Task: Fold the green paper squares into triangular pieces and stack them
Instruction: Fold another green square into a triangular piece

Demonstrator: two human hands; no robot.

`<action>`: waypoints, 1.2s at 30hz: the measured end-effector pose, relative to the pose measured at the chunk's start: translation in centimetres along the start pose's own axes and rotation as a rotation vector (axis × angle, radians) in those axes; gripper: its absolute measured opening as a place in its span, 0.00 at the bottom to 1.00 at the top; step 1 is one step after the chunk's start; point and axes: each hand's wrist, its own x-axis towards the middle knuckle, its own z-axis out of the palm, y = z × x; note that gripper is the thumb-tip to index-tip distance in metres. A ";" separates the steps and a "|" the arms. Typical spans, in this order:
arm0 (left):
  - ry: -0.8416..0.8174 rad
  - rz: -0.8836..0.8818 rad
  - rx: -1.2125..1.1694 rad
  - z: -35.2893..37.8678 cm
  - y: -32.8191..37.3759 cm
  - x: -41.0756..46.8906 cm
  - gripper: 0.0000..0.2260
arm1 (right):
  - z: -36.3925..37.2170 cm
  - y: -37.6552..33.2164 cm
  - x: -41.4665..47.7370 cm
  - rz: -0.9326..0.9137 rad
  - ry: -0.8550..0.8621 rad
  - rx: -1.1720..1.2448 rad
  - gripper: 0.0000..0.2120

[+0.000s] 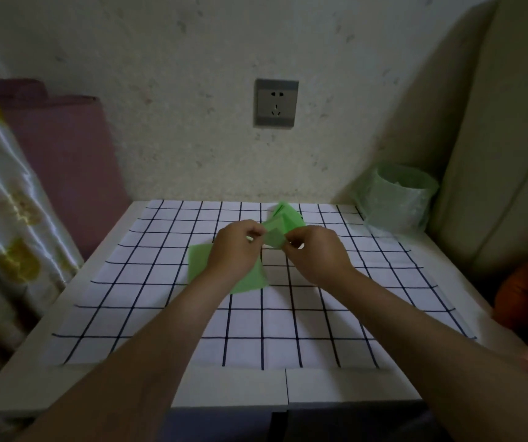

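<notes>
Both hands were raised above the table (148,320). The left hand (235,247) and right hand (315,250) each pinched an edge of one small green paper (274,238). More green squares (250,282) lay beneath. The paper looked light, thin and easily creased, best held at corners.
</notes>
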 end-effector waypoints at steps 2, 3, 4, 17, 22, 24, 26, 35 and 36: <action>-0.016 0.021 -0.008 0.1 -0.9 1.4 0.05 | 0.6 0.3 1.3 0.005 0.001 -0.079 0.10; -0.020 0.033 0.004 0.2 -1.5 2.2 0.08 | 0.8 0.4 1.9 0.010 -0.005 -0.108 0.10; -0.022 0.045 0.031 0.3 -2.1 2.9 0.12 | 1.1 0.6 2.5 0.015 -0.018 -0.131 0.10; -0.232 0.120 0.200 2.4 -3.9 6.7 0.18 | 3.0 3.1 4.9 0.056 -0.030 -0.225 0.16; -0.207 0.148 0.159 2.8 -3.3 6.1 0.16 | 2.7 4.1 6.0 0.123 0.000 -0.209 0.17; -0.181 0.164 0.167 3.2 -3.3 6.1 0.16 | 2.7 4.3 6.1 0.132 -0.011 -0.210 0.19; -0.152 0.169 0.160 3.5 -3.2 6.2 0.14 | 2.5 4.5 6.0 0.130 -0.026 -0.218 0.19; -0.078 0.076 0.202 4.8 -4.1 7.0 0.27 | 2.8 4.9 6.2 0.134 -0.018 -0.223 0.12; -0.090 0.078 0.202 4.9 -4.2 7.0 0.25 | 2.9 4.8 6.3 0.135 -0.008 -0.229 0.12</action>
